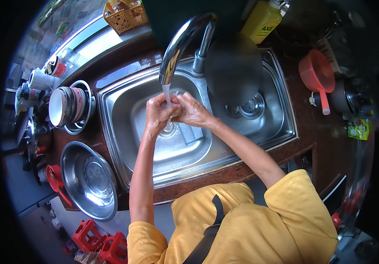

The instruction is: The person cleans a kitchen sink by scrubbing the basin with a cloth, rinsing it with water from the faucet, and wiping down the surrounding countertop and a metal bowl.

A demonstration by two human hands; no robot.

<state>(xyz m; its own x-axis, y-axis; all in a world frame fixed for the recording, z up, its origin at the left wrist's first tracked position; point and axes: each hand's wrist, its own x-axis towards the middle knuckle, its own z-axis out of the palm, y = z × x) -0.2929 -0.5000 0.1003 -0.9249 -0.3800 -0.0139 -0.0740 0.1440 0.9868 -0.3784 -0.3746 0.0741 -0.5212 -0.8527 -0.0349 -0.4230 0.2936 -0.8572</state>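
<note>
Water runs from the curved chrome faucet onto both hands over the left basin of a stainless steel double sink. My left hand and my right hand meet under the stream, fingers bent around a small pale thing that they mostly cover. What it is cannot be told. Below my right hand a grey flat rectangular thing lies on the basin floor beside the drain.
Left of the sink are stacked bowls and a large steel basin. Clear glass or metal dishes lie in the right basin, partly under a dark round blurred shape. A yellow detergent bottle stands behind; a pink dipper sits right.
</note>
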